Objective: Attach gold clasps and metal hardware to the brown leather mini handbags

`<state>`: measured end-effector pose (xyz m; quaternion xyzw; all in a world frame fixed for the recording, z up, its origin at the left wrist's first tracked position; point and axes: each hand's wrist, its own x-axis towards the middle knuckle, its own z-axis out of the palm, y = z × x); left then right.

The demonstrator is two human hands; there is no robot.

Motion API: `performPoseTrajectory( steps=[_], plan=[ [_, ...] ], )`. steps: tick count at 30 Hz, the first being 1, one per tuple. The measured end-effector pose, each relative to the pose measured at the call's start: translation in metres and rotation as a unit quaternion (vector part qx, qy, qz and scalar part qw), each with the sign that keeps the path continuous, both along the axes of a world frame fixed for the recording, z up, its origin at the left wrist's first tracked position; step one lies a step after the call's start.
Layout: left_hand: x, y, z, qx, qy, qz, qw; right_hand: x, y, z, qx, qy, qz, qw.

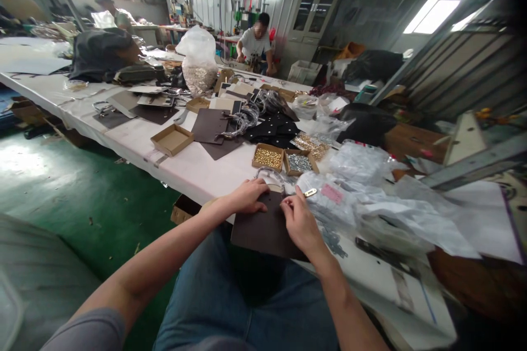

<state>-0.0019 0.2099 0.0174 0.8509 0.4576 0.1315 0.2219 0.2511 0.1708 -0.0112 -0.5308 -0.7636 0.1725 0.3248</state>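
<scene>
A dark brown panel (pixel 263 226) lies over the table's near edge, partly above my lap. My left hand (pixel 252 196) rests on its upper left part, fingers apart, beside a clear wrapped handle (pixel 269 174) at the panel's top edge. At the panel's upper right is my right hand (pixel 298 216), thumb and fingers pinched together; what they hold is too small to make out. A small gold metal plate (pixel 310 192) shows just right of that hand. Behind the panel stand a box of gold pieces (pixel 267 157) and a box of silver pieces (pixel 299 162).
An open cardboard box (pixel 172 140) stands to the left on the white table (pixel 181 167). Stacked panels (pixel 212 126) and black pieces (pixel 272 129) lie farther back. Plastic bags (pixel 358 162) crowd the right. A person (pixel 256 44) sits across the table.
</scene>
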Motion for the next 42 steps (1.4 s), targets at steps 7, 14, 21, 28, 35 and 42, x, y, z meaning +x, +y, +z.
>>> performPoseTrajectory(
  steps=[7, 14, 21, 28, 35, 42],
  plan=[
    [0.015, 0.017, 0.004, -0.051, 0.058, 0.027, 0.997, -0.003, 0.057, 0.003, -0.079, 0.130, -0.053, 0.987],
    [0.014, 0.025, 0.021, -0.035, 0.059, 0.012, 0.998, -0.009, 0.058, 0.020, -0.041, 0.145, 0.088, 0.985],
    [-0.004, -0.004, -0.008, -0.040, -0.204, 0.328, 0.922, 0.009, 0.044, -0.006, -0.101, 0.199, 0.023, 0.975],
    [-0.016, -0.002, -0.021, -0.230, -0.225, 0.354, 0.878, 0.002, 0.038, -0.012, -0.058, 0.189, -0.006, 0.980],
    [0.005, -0.001, 0.008, -0.293, -0.454, 0.248, 0.804, 0.000, 0.032, -0.007, -0.032, 0.225, -0.005, 0.974],
    [0.010, -0.017, -0.008, -0.440, -0.564, 0.233, 0.659, 0.009, 0.032, -0.002, -0.060, 0.218, 0.001, 0.974]
  ],
)
